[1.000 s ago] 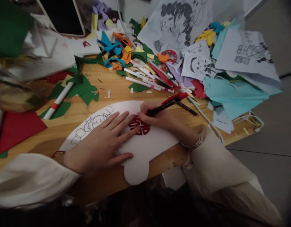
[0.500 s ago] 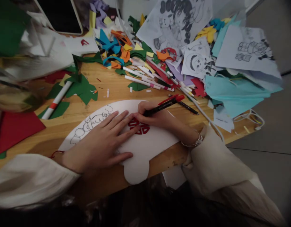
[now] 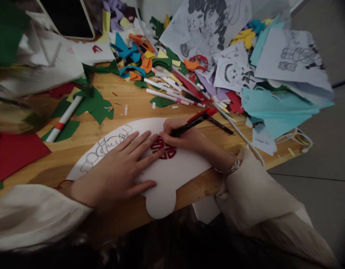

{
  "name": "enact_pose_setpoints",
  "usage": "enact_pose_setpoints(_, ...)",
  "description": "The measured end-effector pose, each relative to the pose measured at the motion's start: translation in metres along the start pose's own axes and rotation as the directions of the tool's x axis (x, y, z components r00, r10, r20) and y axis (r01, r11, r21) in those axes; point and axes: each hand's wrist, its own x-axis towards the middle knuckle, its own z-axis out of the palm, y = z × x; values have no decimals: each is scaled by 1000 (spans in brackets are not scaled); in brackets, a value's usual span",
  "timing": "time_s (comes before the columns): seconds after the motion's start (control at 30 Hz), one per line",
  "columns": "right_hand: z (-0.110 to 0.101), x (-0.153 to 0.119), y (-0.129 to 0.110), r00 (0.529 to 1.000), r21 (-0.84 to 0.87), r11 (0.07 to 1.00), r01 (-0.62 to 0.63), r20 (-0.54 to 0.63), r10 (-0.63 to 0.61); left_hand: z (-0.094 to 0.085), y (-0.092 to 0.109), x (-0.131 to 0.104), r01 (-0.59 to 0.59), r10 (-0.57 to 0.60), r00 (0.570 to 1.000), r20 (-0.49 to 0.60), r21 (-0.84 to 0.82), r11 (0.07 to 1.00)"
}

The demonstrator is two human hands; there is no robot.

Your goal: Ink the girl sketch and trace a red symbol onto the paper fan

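A white fan-shaped card (image 3: pixel 189 164) with a rounded tab lies at the table's near edge. On it are a black line drawing of a figure (image 3: pixel 102 147) and a red round pattern (image 3: pixel 166 151), partly covered by fingers. My left hand (image 3: pixel 119 168) rests flat on the card with its fingers spread. My right hand (image 3: pixel 180 136) is closed around a black pen with a red end (image 3: pixel 193 123), tilted up to the right. The pen's tip, hidden by my fingers, is near the upper edge of the red pattern.
Several white markers (image 3: pixel 166 95) and coloured felt scraps (image 3: pixel 130 52) lie beyond the card. Printed drawings (image 3: pixel 207 30) and turquoise sheets (image 3: pixel 273 112) cover the right. A phone-like device (image 3: pixel 67 16), red sheet (image 3: pixel 18 157) and white marker (image 3: pixel 64 119) are on the left. A white cable (image 3: pixel 242 136) runs rightward.
The whole view has shifted slightly, with things on the left a little further left. My right hand and the pen have moved very slightly; my left hand stays flat on the card.
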Motion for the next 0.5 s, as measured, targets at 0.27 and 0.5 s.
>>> enact_pose_setpoints(0.27,0,0,0,1000,9,1000,21,-4,-21,1,1,0,3,-3,1000,-2,8,1000)
enact_pose_setpoints(0.5,-1,1,-3,999,-50,998,31,25,-30,-1,1,1,7,-7,1000,1,-5,1000)
